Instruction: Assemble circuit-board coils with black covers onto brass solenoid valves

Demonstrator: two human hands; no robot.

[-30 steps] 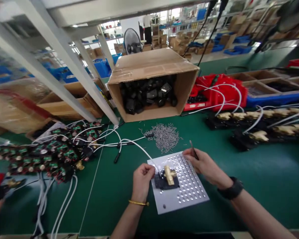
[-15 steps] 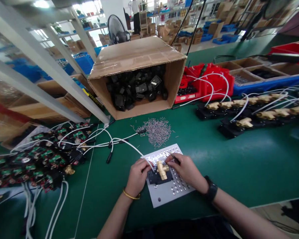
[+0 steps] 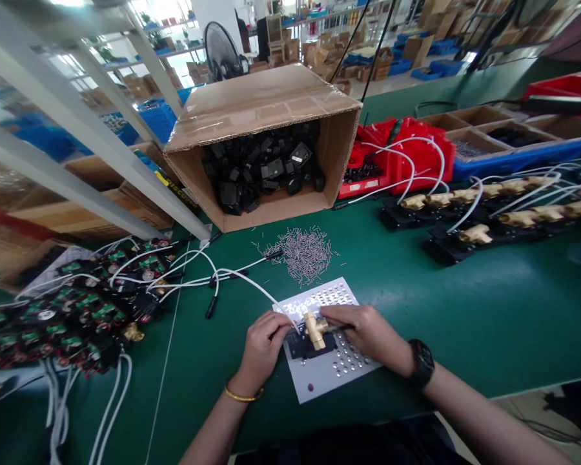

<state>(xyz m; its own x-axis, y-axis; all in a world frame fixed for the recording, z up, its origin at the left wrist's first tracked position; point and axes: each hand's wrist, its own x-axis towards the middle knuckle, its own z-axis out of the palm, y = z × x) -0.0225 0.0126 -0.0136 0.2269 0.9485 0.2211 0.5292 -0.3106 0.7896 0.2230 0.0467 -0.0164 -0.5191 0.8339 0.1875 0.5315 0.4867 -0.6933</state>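
A brass T-shaped fitting (image 3: 315, 330) sits on a black housing (image 3: 300, 347), which lies on a light grey sheet (image 3: 314, 385) dotted with small shiny round pieces. A white cable (image 3: 256, 284) runs into the housing near its upper left corner. My left hand (image 3: 264, 345) is at the left of the housing, thumb and fingers closed on that corner beside the cable. My right hand (image 3: 372, 332) reaches in from the right, index finger stretched to the top of the fitting, the other fingers curled beneath; what they hold, if anything, is hidden.
A pile of small metal pins (image 3: 307, 255) lies behind the sheet. Farther back stands an open cardboard box (image 3: 341, 155) of black parts. Wired circuit assemblies (image 3: 53, 316) cover the left; brass-fitted units (image 3: 474, 236) and red bins (image 3: 416, 158) are at the right.
My right hand has turned flatter, with its index finger straightened, and the dark slim tool it held no longer shows. My left wrist has shifted slightly left.
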